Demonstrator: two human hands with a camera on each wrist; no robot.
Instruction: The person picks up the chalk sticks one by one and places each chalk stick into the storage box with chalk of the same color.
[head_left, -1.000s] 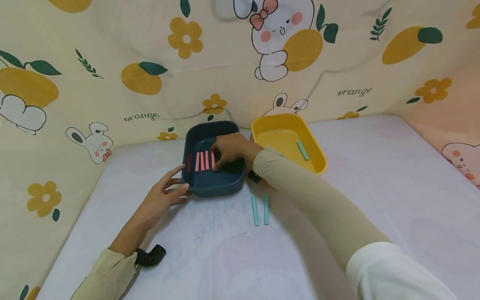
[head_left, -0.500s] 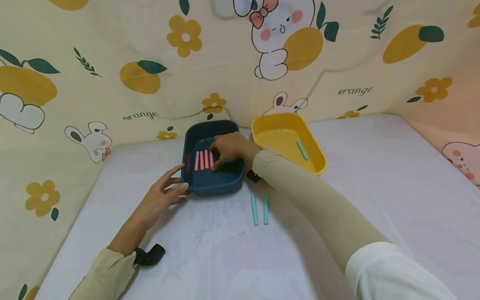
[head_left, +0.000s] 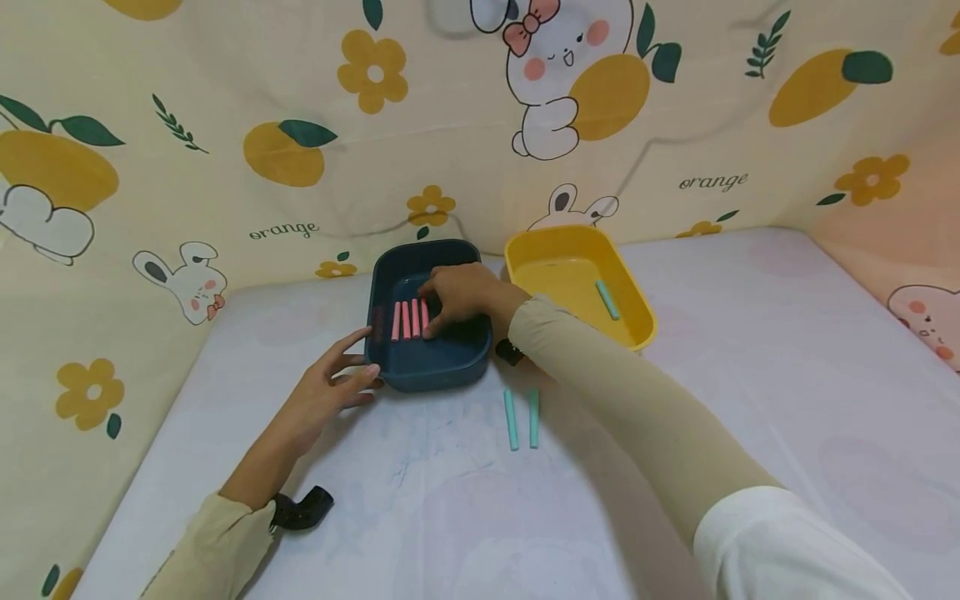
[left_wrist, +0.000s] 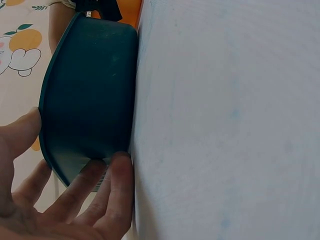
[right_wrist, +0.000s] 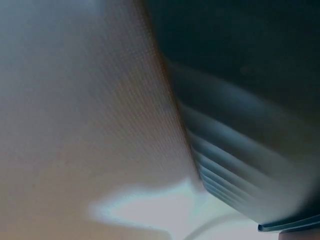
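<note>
Head view: the right hand (head_left: 459, 296) reaches into the blue tray (head_left: 427, 367), fingers curled on the pink sticks (head_left: 408, 319). The left hand (head_left: 330, 392), fingers apart, braces the tray's near-left corner; right of the tray, two teal sticks (head_left: 521, 418) lie on open worktop (head_left: 675, 400).

Left wrist view: fingers (left_wrist: 112, 185) touch the tray (left_wrist: 90, 90); loosen them and it may slide.

Right wrist view: blurred tray wall (right_wrist: 240, 150); the grip cannot be told here.

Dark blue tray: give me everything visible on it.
The dark blue tray is a rounded-rectangle dish that looks like matte plastic, with raised walls, sitting flat on the pale sheet beside the yellow tray. Four pink sticks lie side by side inside. The right hand reaches in, fingertips at the sticks. The left hand touches its near-left corner with straight fingers.
</note>
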